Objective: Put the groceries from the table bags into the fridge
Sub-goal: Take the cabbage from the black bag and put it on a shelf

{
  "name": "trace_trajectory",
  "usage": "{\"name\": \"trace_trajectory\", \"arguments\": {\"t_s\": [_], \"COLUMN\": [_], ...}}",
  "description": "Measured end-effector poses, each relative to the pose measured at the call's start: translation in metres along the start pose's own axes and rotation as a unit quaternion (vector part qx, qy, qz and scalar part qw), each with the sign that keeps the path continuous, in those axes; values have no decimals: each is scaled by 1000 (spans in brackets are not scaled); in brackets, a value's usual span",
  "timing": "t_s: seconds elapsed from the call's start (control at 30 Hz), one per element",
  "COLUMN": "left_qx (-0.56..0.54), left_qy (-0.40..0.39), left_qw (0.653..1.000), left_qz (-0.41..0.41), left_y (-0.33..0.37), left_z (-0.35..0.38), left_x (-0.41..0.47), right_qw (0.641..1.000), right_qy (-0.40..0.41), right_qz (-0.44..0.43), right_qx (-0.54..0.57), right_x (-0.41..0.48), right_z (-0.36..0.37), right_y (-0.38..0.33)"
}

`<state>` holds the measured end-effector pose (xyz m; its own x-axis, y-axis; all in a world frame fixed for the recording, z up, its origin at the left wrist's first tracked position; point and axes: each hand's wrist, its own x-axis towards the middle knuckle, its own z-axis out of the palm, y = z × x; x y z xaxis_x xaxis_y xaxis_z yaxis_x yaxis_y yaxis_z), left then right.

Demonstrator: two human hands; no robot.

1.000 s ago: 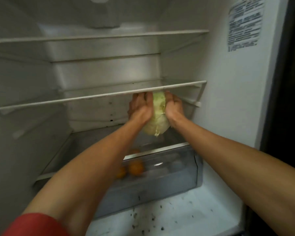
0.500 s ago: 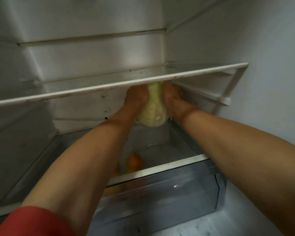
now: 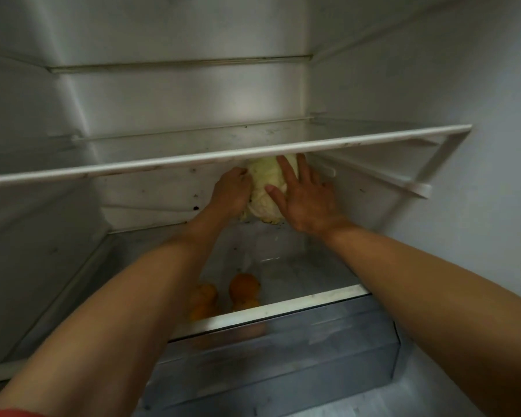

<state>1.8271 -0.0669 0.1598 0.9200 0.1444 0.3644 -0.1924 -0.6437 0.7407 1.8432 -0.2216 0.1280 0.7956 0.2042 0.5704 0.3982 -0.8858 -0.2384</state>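
A pale green cabbage [image 3: 268,183] sits at the back of the fridge, on the glass shelf [image 3: 313,266] above the drawer and just under the upper shelf. My left hand [image 3: 230,192] cups its left side. Spread flat, my right hand [image 3: 306,197] lies against its right and front side. Both forearms reach deep into the fridge. The top of the cabbage is hidden behind the upper shelf's front rim.
The upper glass shelf with a white rim [image 3: 223,155] crosses the view just above my hands. Below, the clear crisper drawer [image 3: 283,356] holds several oranges [image 3: 243,288], seen through the glass. The right fridge wall [image 3: 478,206] is close by.
I have pushed the cabbage further back and lower onto the shelf. My right hand has shifted from gripping its side to lying spread over its front. The camera has moved closer.
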Motion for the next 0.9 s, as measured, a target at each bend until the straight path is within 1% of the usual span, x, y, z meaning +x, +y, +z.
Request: {"name": "trace_trajectory", "arguments": {"t_s": [0.07, 0.23, 0.33, 0.4, 0.47, 0.6, 0.7, 0.9], "left_qx": [31, 97, 156, 196, 240, 319, 335, 383], "left_qy": [-21, -49, -40, -36, -39, -40, -42, -8], "left_qw": [999, 994, 986, 979, 969, 946, 939, 918], "left_qz": [20, 18, 31, 45, 50, 36, 68, 103], "left_y": [-4, 5, 14, 18, 21, 29, 33, 35], "left_z": [-1, -14, -21, -24, -27, -28, -28, -48], "left_x": [-11, -34, -50, -61, -75, -99, -129, -203], "right_qw": [1000, 999, 998, 997, 997, 998, 997, 996], "right_qy": [-2, -37, -17, -8, -2, 0, 8, -19], "right_qz": [7, 22, 63, 78, 74, 57, 55, 23], "right_qx": [-10, -7, 17, 4, -25, -39, -61, -84], "right_x": [-2, -8, -22, -35, -54, -92, -128, -178], "right_z": [-2, -14, -29, -40, -50, -66, -79, -101], "right_y": [0, -4, -12, -16, -20, -25, -31, -55]}}
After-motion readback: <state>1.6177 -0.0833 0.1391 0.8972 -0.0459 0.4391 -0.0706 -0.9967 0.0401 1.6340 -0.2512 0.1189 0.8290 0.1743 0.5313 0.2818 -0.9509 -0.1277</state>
